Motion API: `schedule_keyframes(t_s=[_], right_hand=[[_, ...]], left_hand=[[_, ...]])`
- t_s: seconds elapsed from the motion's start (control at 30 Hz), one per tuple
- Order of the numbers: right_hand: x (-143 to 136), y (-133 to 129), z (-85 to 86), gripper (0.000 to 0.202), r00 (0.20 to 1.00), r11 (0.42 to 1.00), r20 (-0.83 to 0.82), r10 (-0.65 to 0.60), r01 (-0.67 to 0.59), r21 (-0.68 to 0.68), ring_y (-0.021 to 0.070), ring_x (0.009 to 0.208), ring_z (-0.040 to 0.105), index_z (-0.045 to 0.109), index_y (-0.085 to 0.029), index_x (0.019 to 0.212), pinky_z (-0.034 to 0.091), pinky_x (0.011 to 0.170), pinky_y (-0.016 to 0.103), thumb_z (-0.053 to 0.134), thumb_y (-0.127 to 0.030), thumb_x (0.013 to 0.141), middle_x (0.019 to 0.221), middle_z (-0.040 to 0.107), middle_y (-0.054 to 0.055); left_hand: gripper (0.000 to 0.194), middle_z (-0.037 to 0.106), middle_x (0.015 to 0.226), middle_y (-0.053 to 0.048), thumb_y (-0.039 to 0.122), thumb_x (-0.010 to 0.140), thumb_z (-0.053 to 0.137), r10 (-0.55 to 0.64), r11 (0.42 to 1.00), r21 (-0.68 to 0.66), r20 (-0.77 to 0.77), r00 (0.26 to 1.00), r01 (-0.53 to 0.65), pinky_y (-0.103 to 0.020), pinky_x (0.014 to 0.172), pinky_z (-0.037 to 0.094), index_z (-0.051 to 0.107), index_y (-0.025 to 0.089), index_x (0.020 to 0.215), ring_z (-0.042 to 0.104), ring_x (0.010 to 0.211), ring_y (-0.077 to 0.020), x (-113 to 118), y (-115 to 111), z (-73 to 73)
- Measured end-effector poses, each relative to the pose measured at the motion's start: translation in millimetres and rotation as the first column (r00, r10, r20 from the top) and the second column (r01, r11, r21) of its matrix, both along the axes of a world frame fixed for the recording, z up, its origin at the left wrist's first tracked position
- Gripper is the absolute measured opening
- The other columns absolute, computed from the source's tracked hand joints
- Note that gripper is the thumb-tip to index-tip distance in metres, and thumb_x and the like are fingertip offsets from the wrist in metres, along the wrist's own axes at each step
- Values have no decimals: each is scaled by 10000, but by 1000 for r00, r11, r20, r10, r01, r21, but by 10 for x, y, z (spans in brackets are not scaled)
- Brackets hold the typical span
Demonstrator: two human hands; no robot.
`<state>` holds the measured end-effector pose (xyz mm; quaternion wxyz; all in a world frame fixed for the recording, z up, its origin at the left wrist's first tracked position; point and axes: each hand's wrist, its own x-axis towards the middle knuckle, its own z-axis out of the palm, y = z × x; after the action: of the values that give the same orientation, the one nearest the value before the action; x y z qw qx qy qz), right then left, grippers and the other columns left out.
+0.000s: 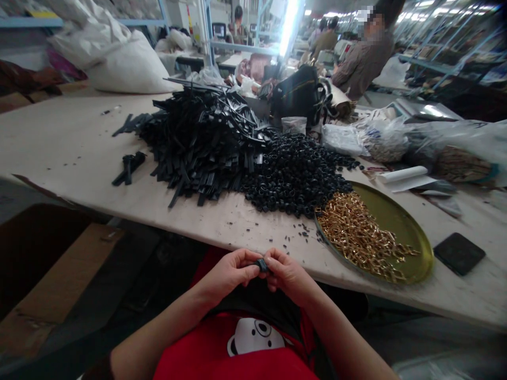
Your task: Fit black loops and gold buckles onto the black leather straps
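Note:
Just off the table's front edge, my left hand (240, 268) and my right hand (280, 268) meet with their fingertips closed on one small black strap piece (261, 265). Its exact shape is partly covered by my fingers. Beyond them on the table lies a large heap of flat black straps (202, 142). A pile of small black loops (299, 171) adjoins it on the right. Gold-coloured metal buckles (356, 232) cover the left part of a round, olive-gold tray (422, 248).
A dark flat pad (459, 253) lies right of the tray. Clear plastic bags (384, 142), a black bag (299, 92) and a white sack (127, 63) stand farther back. An open cardboard box (59, 279) is below at left. A person (366, 58) sits beyond the table.

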<state>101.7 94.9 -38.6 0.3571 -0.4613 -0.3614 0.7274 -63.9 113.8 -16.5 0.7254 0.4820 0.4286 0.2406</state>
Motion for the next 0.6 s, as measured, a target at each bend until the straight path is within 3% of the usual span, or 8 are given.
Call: schedule_keyframes(t_s=[0.07, 0.17, 0.3, 0.43, 0.53, 0.6], right_hand=[[-7, 10, 53, 182, 955, 983, 291, -58, 4, 184, 82, 456, 411, 428, -210, 765, 327, 444, 208, 515, -370, 773, 582, 519, -49], [2, 50, 129, 74, 785, 911, 602, -146, -130, 391, 109, 552, 457, 478, -204, 766, 340, 518, 228, 520, -266, 765, 614, 533, -32], [41, 112, 88, 53, 755, 906, 648, -99, -200, 372, 113, 569, 464, 474, -201, 783, 343, 529, 226, 471, -252, 796, 617, 508, -35], [84, 133, -22, 71, 763, 906, 645, -33, -250, 342, 110, 568, 458, 476, -205, 844, 340, 534, 224, 429, -256, 826, 620, 492, -46], [107, 146, -23, 40, 750, 901, 661, -35, -263, 346, 113, 602, 464, 489, -205, 808, 349, 552, 225, 453, -222, 804, 658, 512, -36], [121, 158, 15, 41, 743, 885, 668, -33, -289, 366, 119, 635, 474, 496, -206, 793, 363, 581, 230, 457, -196, 795, 689, 528, -26]], left_hand=[[273, 630, 752, -22, 304, 713, 620, 15, 1000, -26, -8, 1000, -16, -178, 490, 325, 598, 125, 918, 470, 565, -75, 16, 33, -54], [287, 626, 750, -19, 345, 706, 616, 16, 999, -43, -70, 997, -19, -180, 486, 325, 594, 124, 889, 457, 554, -77, 28, 104, -105], [309, 611, 669, -9, 427, 735, 546, -147, 988, 3, -253, 956, 152, -190, 474, 316, 609, 127, 770, 456, 535, -92, -24, 244, -89], [333, 551, 569, 15, 410, 761, 479, -333, 921, 54, -407, 851, 386, -195, 477, 298, 592, 136, 609, 448, 527, -97, -90, 372, -11], [249, 556, 592, 24, 329, 742, 484, -373, 897, 74, -404, 836, 436, -192, 497, 312, 604, 142, 631, 469, 556, -101, -85, 422, 13], [253, 553, 581, 26, 317, 741, 477, -337, 900, 120, -419, 843, 419, -196, 506, 311, 599, 142, 605, 466, 556, -102, -56, 431, -3]])
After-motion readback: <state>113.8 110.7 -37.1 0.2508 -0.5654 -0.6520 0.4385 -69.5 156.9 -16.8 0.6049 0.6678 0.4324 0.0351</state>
